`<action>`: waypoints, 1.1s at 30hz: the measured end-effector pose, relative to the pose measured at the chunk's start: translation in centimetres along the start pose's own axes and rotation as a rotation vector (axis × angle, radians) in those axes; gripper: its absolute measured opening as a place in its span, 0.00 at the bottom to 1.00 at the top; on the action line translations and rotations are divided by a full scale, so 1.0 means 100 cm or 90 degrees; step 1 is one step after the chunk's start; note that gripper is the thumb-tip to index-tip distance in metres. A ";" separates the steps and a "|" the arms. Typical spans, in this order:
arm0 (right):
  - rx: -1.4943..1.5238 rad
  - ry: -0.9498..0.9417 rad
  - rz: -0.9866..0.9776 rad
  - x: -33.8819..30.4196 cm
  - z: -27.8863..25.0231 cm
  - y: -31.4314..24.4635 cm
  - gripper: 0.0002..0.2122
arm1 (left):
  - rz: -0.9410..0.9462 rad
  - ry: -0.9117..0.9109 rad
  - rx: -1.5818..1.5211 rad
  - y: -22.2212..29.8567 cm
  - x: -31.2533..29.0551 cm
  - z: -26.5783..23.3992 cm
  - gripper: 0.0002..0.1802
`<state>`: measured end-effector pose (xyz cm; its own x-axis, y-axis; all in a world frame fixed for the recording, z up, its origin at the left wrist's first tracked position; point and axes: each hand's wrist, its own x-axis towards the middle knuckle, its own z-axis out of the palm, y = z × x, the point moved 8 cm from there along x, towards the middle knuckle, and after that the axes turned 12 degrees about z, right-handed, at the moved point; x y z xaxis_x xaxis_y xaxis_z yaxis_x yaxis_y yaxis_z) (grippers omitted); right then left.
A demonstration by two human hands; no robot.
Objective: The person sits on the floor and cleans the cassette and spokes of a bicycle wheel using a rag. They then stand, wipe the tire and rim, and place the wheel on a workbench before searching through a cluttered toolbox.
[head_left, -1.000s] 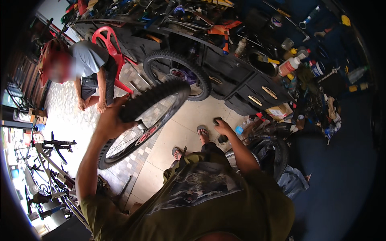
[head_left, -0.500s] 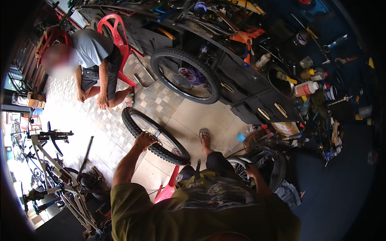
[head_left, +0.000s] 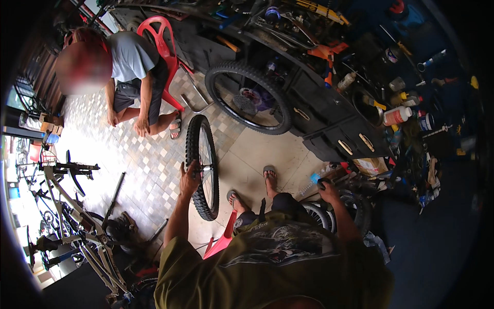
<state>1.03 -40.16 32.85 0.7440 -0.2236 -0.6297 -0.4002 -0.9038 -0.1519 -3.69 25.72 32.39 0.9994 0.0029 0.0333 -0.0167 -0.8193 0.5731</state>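
Note:
My left hand is closed on a bicycle wheel near its hub, holding it nearly upright on its knobby black tire, left of my feet. On the right, my right hand is raised and its fingers are wrapped round a small dark object whose kind I cannot make out. Beneath that hand lie more wheels and tires. A second wheel with a knobby tire and a cassette leans against the dark cabinet ahead.
A person sits on a red plastic chair at the far left. A bicycle frame stands at the left. Tools and bottles crowd the workbench at the right. Part of a red chair shows beside my leg.
The wheel in my left hand has turned from a slant to nearly edge-on and moved slightly right. My right hand has risen away from the wheels beside me.

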 end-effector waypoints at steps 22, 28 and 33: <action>-0.015 -0.058 0.056 -0.036 0.057 0.084 0.29 | -0.201 -0.001 -0.010 0.118 0.044 -0.078 0.40; 0.105 -0.040 0.048 -0.034 0.052 0.040 0.32 | -0.024 0.121 -0.310 0.251 0.000 -0.252 0.31; 0.196 0.123 -0.025 -0.042 -0.005 -0.024 0.30 | 0.060 0.273 -0.393 0.321 -0.045 -0.348 0.32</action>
<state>-0.87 -37.25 36.29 0.8375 -0.2825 -0.4677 -0.4898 -0.7676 -0.4134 -9.74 19.40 79.15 0.8962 0.2748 0.3482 -0.2410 -0.3575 0.9023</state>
